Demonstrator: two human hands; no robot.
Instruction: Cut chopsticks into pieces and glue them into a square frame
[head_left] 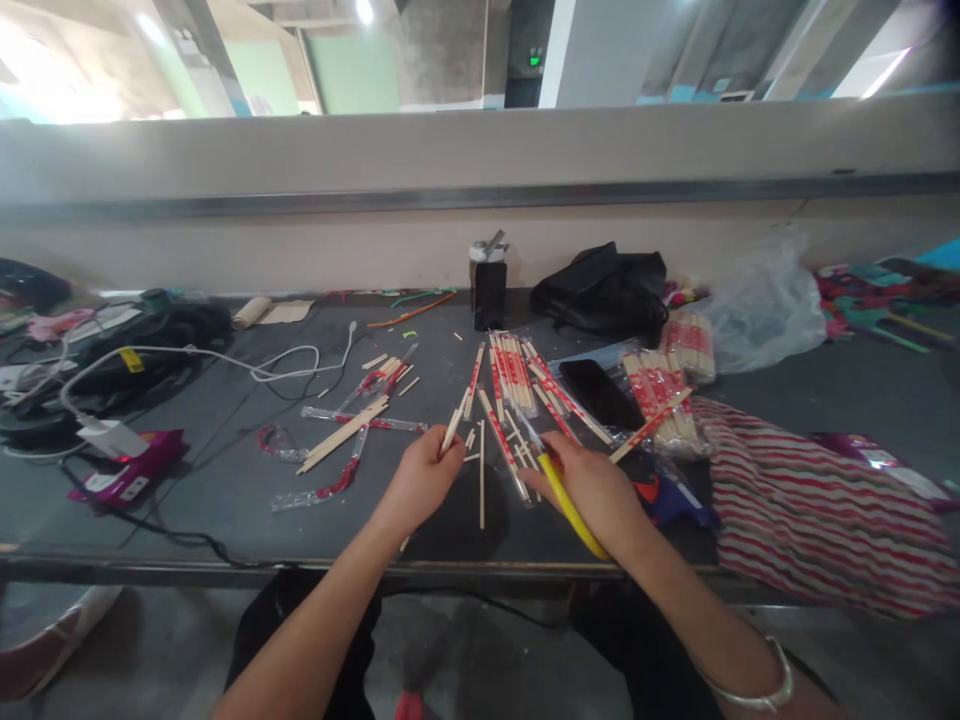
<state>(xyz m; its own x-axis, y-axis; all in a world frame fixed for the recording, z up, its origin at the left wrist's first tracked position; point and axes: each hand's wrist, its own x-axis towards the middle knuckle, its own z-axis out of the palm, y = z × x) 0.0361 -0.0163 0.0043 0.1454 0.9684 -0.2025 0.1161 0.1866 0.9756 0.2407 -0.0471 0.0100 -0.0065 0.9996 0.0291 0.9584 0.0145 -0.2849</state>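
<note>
Head view: a pale wooden piece (449, 434), near the centre of the frame, is pinched between thumb and fingers of the left hand (426, 470). Right of centre, the right hand (596, 490) is curled around a yellow-handled tool (564, 497). Red-printed stick packets (513, 374) lie above, between both, on the dark worktop (442, 530); loose sticks (345, 435) lie left of centre, striped cloth (810, 505) lower right.
</note>
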